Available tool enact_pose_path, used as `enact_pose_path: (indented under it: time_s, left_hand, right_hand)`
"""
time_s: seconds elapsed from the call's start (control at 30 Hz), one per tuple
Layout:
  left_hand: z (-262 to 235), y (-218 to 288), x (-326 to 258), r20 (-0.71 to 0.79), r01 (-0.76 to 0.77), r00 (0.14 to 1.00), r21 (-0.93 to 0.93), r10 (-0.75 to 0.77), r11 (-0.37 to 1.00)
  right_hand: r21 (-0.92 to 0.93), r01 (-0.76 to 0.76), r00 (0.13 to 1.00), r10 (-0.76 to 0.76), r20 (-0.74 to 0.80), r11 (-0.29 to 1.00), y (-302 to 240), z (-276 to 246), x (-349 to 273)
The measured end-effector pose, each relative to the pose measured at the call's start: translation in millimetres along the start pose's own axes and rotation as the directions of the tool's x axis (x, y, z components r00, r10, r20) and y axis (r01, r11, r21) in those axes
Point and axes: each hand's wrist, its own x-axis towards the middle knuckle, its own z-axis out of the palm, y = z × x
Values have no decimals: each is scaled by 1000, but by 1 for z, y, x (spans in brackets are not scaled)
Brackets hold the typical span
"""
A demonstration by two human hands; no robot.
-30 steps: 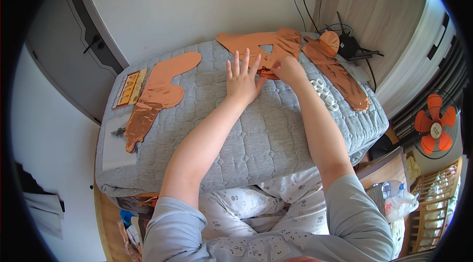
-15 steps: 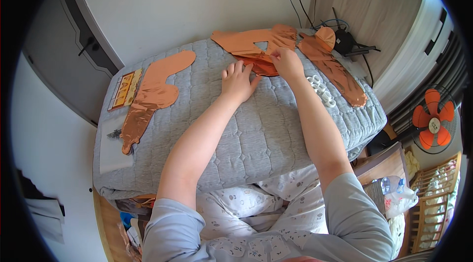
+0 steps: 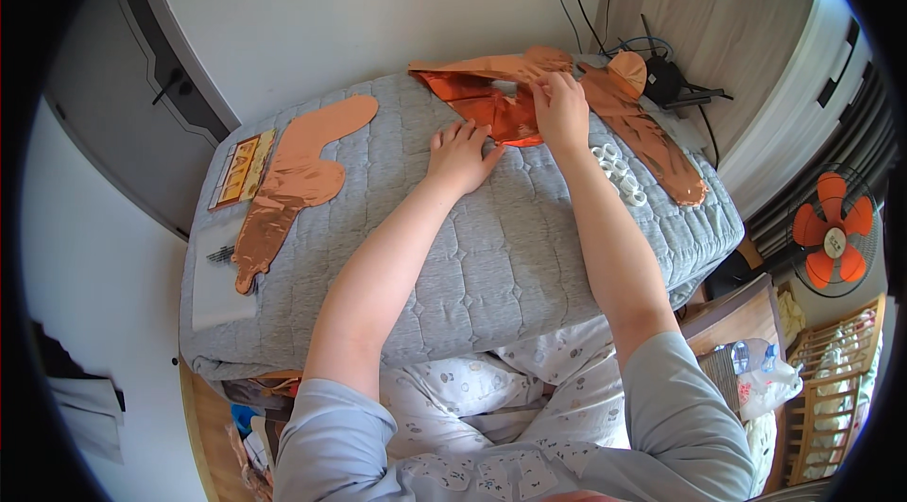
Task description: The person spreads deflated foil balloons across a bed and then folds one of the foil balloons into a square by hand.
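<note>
Head view: left hand (image 3: 460,154) lies flat w/ fingers spread, pressing the near edge of the foil balloon (image 3: 491,105) at the far edge of the bed (image 3: 491,247), while right hand (image 3: 561,110) rests on top of it, fingers curled, pinch or not I can't tell. Best to keep the left palm down as anchor & smooth outward slowly so the foil doesn't crease. Room: near half of bed is open; plastic rings (image 3: 619,171) just right of the right wrist, second balloon (image 3: 293,176) near left edge, well apart.
</note>
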Motion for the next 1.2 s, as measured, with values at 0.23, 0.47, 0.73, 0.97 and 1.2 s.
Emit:
enact_pose_path:
  time_s: [0.23,0.47,0.73,0.97,1.2]
  left_hand:
    - [-4,2,0,85,14,996,21,-15,1000]
    - [-4,1,1,77,16,997,32,-18,999]
    - [-5,0,-1,112,31,993,24,-34,999]
    - [-6,1,1,111,29,993,13,-31,999]
    - [-4,0,1,107,30,994,4,-31,1000]
  right_hand:
    - [-4,89,981,-88,-171,996,-13,-10,2]
    - [-57,128,970,-137,-201,990,-20,-8,1]
    - [-21,201,939,-199,-282,979,-21,-15,5]
    - [-85,169,971,-180,-155,982,-24,-18,4]
    - [-59,194,972,-200,-122,979,-34,-23,6]
